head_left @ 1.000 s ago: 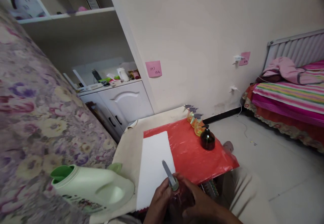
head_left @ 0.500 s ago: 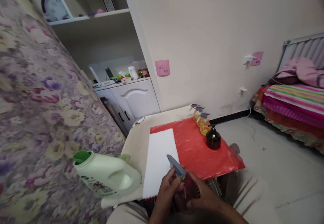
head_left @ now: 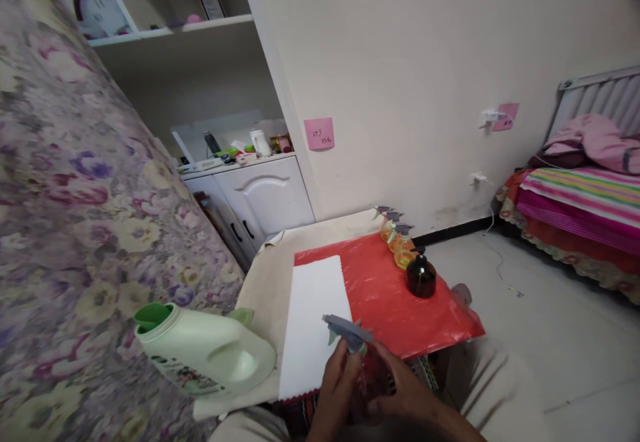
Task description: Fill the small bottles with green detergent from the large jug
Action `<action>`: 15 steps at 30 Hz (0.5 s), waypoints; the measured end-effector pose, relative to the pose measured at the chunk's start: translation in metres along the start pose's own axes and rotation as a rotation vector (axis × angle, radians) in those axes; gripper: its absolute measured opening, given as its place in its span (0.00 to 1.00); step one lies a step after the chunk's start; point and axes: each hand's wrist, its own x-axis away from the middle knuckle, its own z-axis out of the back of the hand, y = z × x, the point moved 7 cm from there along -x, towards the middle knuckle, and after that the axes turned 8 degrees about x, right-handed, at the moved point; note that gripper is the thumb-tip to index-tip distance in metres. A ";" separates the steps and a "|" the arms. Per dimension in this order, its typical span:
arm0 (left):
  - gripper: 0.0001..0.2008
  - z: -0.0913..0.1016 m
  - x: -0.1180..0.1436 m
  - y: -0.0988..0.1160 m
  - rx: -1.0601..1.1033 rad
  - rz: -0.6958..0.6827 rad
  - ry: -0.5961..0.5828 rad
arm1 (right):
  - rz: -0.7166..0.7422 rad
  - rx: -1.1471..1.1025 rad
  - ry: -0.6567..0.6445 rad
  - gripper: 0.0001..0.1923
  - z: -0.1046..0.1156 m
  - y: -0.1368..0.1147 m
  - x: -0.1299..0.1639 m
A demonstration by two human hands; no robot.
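Note:
Close to my body, at the table's front edge, both hands are around a spray bottle with a grey trigger head [head_left: 346, 330]. Its see-through reddish-looking body [head_left: 369, 379] shows between them. My left hand [head_left: 341, 377] is closed at the neck, just under the trigger head. Around the bottle's right side curls my right hand [head_left: 407, 389], its thumb low on the body. The nozzle points left, over a white cloth or sheet with a scalloped edge [head_left: 314, 322]. Beneath that lies a red plastic sheet [head_left: 383, 295]. The bottle's base is hidden.
A large pale green jug [head_left: 215, 355] stands at the table's left. Several spray bottles with yellow-orange liquid [head_left: 404, 255] line the far right edge, beside a dark round pump bottle [head_left: 421, 277]. A flowered curtain [head_left: 100, 229] hangs left; a bed [head_left: 590, 209] stands far right.
The spray bottle's trigger head has tipped up and turned, so its nozzle sits slightly lower and further left. Both hands keep their hold. The view has shifted slightly.

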 end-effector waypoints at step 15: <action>0.23 0.015 -0.003 -0.017 -0.044 0.048 0.196 | -0.044 -0.137 -0.066 0.47 -0.002 0.004 -0.003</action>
